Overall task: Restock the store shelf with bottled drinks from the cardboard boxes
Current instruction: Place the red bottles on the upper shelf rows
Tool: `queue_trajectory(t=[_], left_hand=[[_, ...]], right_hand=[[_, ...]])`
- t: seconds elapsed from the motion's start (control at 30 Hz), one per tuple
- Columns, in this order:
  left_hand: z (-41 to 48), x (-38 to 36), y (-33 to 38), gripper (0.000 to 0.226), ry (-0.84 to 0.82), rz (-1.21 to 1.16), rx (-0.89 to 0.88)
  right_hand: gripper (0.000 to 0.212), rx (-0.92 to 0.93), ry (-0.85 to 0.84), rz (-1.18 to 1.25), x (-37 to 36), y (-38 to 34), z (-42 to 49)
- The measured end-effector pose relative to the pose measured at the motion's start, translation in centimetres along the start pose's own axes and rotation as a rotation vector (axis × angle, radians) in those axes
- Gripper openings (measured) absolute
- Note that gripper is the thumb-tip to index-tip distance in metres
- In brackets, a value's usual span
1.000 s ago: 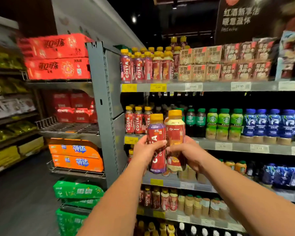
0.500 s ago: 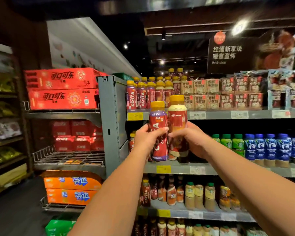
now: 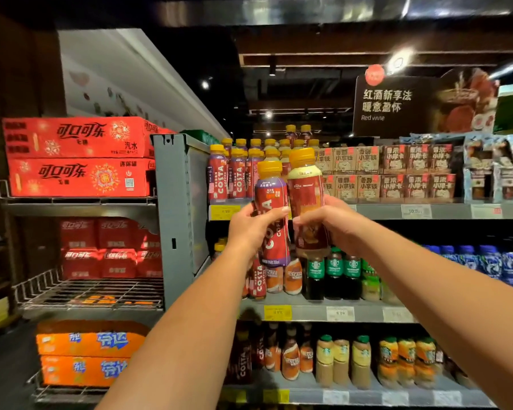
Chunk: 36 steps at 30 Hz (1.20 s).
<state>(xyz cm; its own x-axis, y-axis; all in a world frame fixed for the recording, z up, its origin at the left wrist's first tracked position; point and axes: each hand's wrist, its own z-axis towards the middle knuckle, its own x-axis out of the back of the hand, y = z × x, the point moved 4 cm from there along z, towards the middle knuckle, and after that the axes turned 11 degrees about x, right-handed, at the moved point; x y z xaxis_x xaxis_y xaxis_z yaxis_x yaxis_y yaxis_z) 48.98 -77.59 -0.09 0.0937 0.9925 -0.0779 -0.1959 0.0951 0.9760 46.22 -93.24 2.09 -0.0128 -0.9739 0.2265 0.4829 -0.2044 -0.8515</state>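
At frame centre, your left grip [image 3: 249, 232] is closed round the purple Costa bottle [image 3: 271, 202] and your right grip [image 3: 335, 226] round the cream-shouldered bottle [image 3: 304, 190], side by side.

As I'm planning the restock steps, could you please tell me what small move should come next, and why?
Probably reach forward and stand both bottles on the top shelf by the Costa row. The left hand grips the purple Costa bottle, the right hand the red Costa bottle, both roughly upright at that shelf's height.
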Motion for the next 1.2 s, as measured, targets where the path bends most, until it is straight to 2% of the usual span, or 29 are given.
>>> queue_trajectory(t=[0.27,0.43,0.53,0.8,1.07,1.2], left_hand=[[5.8,-2.2,0.4,0.054,0.077,-0.031,-0.033],[8.4,-3.7,0.3,0.038,0.113,-0.058,-0.058],[9.7,-3.7,0.5,0.033,0.124,-0.046,-0.072],[15.1,-2.0,2.7,0.032,0.123,0.013,-0.139],[20.5,-1.4,6.1,0.027,0.044,-0.003,-0.257],[23.2,-2.3,7.0,0.034,0.007,-0.018,-0.317]], right_hand=[[0.038,0.065,-0.028,0.013,2.6,1.3,5.6],[0.033,0.101,-0.106,0.007,4.2,2.7,8.7],[0.04,0.113,-0.122,0.032,4.6,3.5,10.8],[0.047,0.126,-0.099,0.104,3.7,4.6,16.7],[0.048,0.244,0.087,0.026,3.7,2.7,22.2],[0.043,0.3,0.18,0.023,4.7,2.3,24.2]])
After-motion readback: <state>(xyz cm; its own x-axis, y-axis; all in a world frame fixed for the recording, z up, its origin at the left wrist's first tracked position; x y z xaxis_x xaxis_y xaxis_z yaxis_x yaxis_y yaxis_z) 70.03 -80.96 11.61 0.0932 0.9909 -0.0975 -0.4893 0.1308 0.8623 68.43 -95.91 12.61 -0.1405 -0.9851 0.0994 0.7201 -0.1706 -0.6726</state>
